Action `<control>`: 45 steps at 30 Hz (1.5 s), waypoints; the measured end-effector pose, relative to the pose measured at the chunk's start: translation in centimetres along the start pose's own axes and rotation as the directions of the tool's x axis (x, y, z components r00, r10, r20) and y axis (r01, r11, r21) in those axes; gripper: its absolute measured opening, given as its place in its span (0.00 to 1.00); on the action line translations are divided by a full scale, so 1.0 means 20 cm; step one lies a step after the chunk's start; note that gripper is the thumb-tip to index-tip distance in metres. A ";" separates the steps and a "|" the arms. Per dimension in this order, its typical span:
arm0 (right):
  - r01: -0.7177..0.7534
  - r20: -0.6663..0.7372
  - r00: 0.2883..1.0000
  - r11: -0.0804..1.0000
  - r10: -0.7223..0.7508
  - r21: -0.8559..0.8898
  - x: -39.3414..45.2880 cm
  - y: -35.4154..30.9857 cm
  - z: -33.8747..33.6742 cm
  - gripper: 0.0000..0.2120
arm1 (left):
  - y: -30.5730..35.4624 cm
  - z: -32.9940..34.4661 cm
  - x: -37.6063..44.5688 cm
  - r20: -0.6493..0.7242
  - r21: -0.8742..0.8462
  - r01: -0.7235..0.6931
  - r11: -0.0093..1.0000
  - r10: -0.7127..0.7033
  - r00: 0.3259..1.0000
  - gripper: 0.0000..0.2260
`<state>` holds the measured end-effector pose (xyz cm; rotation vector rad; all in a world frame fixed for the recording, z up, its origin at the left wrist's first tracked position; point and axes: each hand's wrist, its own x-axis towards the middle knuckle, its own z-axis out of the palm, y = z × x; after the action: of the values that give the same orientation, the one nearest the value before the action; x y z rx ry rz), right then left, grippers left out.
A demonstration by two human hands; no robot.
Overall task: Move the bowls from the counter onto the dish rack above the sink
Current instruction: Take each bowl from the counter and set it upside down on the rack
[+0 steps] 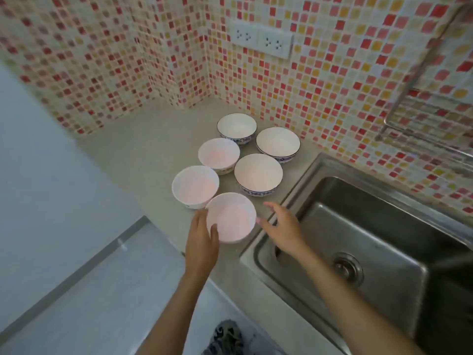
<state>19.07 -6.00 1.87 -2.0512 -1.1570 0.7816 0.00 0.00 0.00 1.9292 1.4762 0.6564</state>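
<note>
Six round white ceramic bowls stood upright on the pale grey speckled counter (143, 149), grouped left of the stainless steel sink (371, 239).

- Nearest white bowl (231, 217): at the counter's front edge, gripped by the left hand (202, 242), thumb over the near rim, fingers (199, 216) wrapped against its left wall.
- Right hand (284, 226): fingers spread and released, just right of that bowl, one fingertip close to the rim; contact could not be told.
- Remaining bowls: plain white (195, 187) and (218, 155); blue-patterned, dark-rimmed (258, 174), (278, 144) and (237, 128).
- Metal wire dish rack (425, 116): mounted on the red, pink and yellow mosaic tile wall (332, 73), above the sink.
</note>
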 end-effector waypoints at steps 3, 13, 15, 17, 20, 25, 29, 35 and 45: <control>-0.088 0.015 0.996 0.995 0.087 0.046 0.04 -0.01 0.10 0.27 | -0.04 0.02 0.03 -0.001 -0.097 0.100 0.990 -0.100 0.995 0.21; -0.200 0.003 0.979 0.966 0.202 0.161 0.10 0.00 0.27 0.22 | -0.13 0.02 0.17 0.191 -0.194 0.157 0.968 -0.120 0.974 0.18; -0.247 0.023 0.969 0.950 0.248 0.191 0.11 0.01 0.29 0.24 | -0.14 0.03 0.19 0.214 -0.172 0.177 0.969 -0.138 0.967 0.18; -0.285 0.035 0.958 0.927 0.286 0.245 0.11 0.01 0.32 0.26 | -0.14 0.04 0.21 0.221 -0.171 0.185 0.968 -0.145 0.964 0.18; -0.313 0.028 0.946 0.885 0.324 0.346 0.09 0.02 0.34 0.28 | -0.14 0.05 0.23 0.234 -0.160 0.186 0.969 -0.146 0.961 0.20; -0.310 -0.021 0.931 0.819 0.365 0.483 0.06 0.02 0.35 0.26 | -0.10 0.04 0.24 0.276 -0.168 0.122 0.978 -0.072 0.958 0.21; -0.306 -0.049 0.905 0.728 0.422 0.613 0.02 0.04 0.30 0.24 | -0.06 0.06 0.26 0.312 -0.180 0.080 0.981 -0.020 0.950 0.17; -0.293 -0.128 0.832 0.624 0.539 0.725 -0.14 0.12 0.16 0.22 | 0.10 0.15 0.23 0.397 -0.274 -0.073 0.959 0.182 0.900 0.16; -0.238 -0.059 0.705 0.314 0.707 0.919 -0.50 0.38 -0.14 0.31 | 0.44 0.52 0.03 0.640 -0.340 -0.147 0.929 0.343 0.687 0.16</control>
<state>20.73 -18.49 -0.41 -1.4707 0.2741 0.8327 13.27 -2.78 -0.68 1.8700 0.6204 0.1648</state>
